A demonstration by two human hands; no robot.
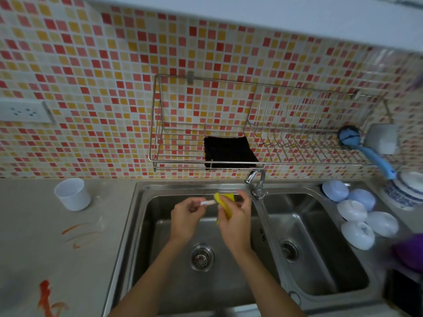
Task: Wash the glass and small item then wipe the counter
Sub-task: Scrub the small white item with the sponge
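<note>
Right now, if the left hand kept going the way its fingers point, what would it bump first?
Probably the folded yellow sponge in the right hand. The left hand pinches a small white item aimed at it; depth is unclear.

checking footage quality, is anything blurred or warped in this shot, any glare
Head view: strong wide-angle bend, the wire rack and sink edges curve. Centre is fairly sharp, both hands and the yellow sponge readable. Right edge smears: the purple object is blurred. Lighting is soft and even, no harsh glare; only dull reflections in the steel.
</note>
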